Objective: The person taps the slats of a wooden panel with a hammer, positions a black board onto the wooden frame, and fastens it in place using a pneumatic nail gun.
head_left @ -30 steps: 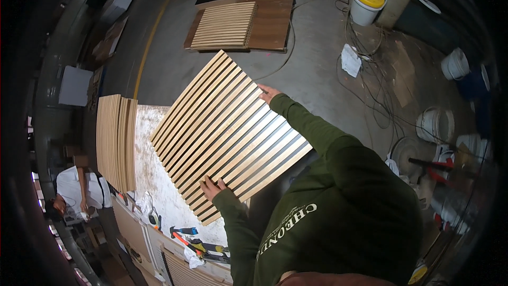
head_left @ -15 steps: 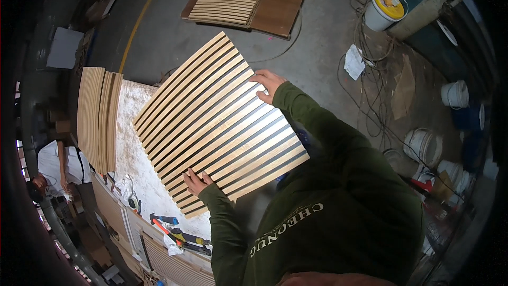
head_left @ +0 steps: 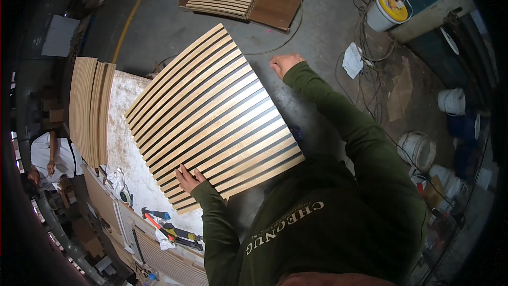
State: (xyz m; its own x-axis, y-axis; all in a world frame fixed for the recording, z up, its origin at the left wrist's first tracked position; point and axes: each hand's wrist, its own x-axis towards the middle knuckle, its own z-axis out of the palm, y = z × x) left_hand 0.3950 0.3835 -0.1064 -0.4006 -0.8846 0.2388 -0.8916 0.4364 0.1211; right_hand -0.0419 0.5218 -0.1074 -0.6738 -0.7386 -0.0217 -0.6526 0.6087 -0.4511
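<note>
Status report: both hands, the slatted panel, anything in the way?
Left hand on the slatted panel; right hand apart, beyond its edge. Panel partly covers white table. Hand tools near panel's lower corner.

Slatted panel [head_left: 217, 122] of smooth, glossy wood

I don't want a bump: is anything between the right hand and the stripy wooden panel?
Nothing visible: the right hand is beyond the right edge of the stripy panel, with just floor showing between.

A woodworking workshop: hand tools [head_left: 185, 233], stacked slatted panels [head_left: 82, 111], buckets [head_left: 381, 17], a seemingly concrete floor [head_left: 328, 21]
</note>
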